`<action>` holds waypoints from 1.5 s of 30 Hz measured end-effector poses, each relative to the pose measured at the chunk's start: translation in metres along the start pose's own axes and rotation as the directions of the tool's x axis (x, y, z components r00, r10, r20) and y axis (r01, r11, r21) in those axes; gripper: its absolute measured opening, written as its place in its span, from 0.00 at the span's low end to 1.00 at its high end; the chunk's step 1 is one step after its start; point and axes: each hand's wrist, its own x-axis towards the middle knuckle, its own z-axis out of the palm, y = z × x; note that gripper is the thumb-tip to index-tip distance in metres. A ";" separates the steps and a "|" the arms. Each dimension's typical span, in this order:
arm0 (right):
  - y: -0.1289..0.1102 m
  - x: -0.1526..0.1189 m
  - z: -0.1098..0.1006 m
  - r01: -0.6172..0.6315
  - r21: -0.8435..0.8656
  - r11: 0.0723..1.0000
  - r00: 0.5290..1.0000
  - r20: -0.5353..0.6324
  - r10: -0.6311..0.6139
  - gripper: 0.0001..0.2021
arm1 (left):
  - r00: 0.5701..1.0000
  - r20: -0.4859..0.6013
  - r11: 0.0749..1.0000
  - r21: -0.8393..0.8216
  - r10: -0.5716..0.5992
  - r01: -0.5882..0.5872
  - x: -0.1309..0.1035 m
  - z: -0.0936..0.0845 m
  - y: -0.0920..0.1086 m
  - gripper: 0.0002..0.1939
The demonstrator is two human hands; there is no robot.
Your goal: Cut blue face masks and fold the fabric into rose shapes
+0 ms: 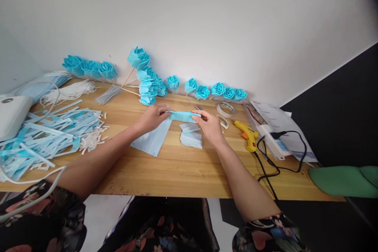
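Observation:
Between my two hands a folded strip of light blue fabric (183, 116) is stretched level above the wooden table. My left hand (156, 117) pinches its left end, and my right hand (209, 123) grips the right end between thumb and fingers. Below and to the left lies a flat pale blue sheet (155, 138), like an opened mask; its upper edge runs under my left hand. Under the strip, near my right hand, sits a small stack of cut blue pieces (191, 140). Scissors (223, 122) rest just right of my right hand, partly hidden by it.
Blue fabric flowers (147, 82) on sticks lean along the wall. Cut strips (59, 134) pile up at left beside a white device (13, 116). To the right are a tape roll (225, 109), a yellow glue gun (249, 136), a power strip (274, 143) with black cords, and papers (283, 126).

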 end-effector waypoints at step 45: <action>-0.020 -0.021 0.012 -0.095 0.023 0.995 0.841 0.537 0.068 0.22 | 0.974 -0.147 0.885 -0.457 -0.175 0.090 -0.014 0.016 0.033 0.24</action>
